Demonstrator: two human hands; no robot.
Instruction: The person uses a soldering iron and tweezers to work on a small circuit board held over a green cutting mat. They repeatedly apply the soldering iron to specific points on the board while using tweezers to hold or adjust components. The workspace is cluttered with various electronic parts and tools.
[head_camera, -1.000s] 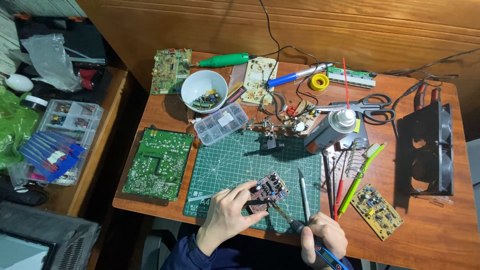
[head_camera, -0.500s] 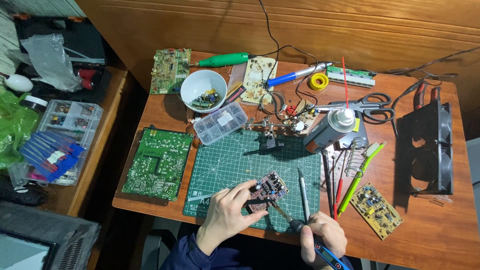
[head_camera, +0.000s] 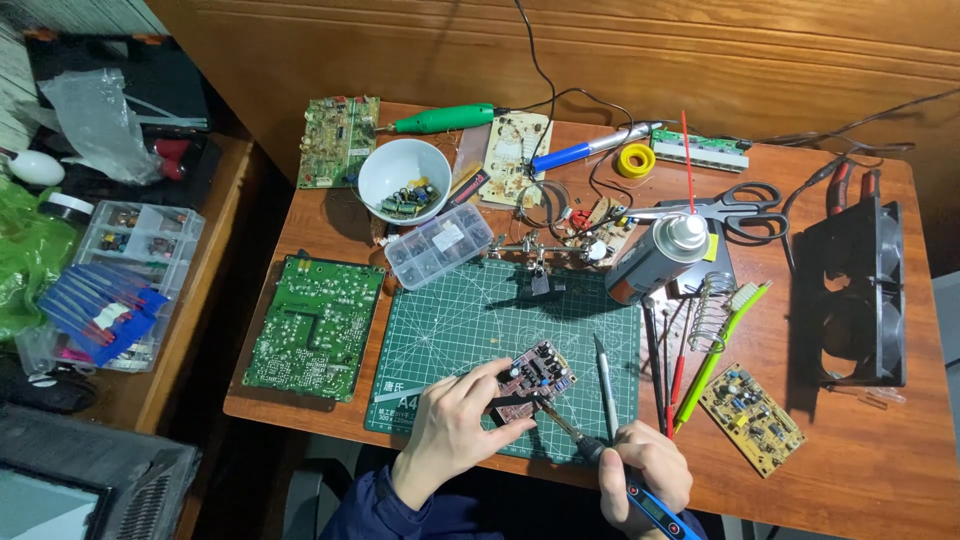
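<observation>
We see a brown wooden table (head_camera: 850, 470) carrying a green gridded cutting mat (head_camera: 470, 320), a large green circuit board (head_camera: 315, 328), a white bowl (head_camera: 403, 165), a clear plastic compartment box (head_camera: 438, 245), black-handled scissors (head_camera: 735, 203) and a black fan (head_camera: 860, 295).

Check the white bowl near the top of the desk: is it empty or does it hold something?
Not empty. The white bowl stands upright and holds a small heap of loose electronic parts, gathered on the side nearest the clear compartment box; most of its bottom is bare.

right hand (head_camera: 647, 467) with soldering iron (head_camera: 600, 462) edged slightly toward small circuit board (head_camera: 530, 380); iron tip now at board's near edge. left hand (head_camera: 452, 428) grip barely shifted.
</observation>
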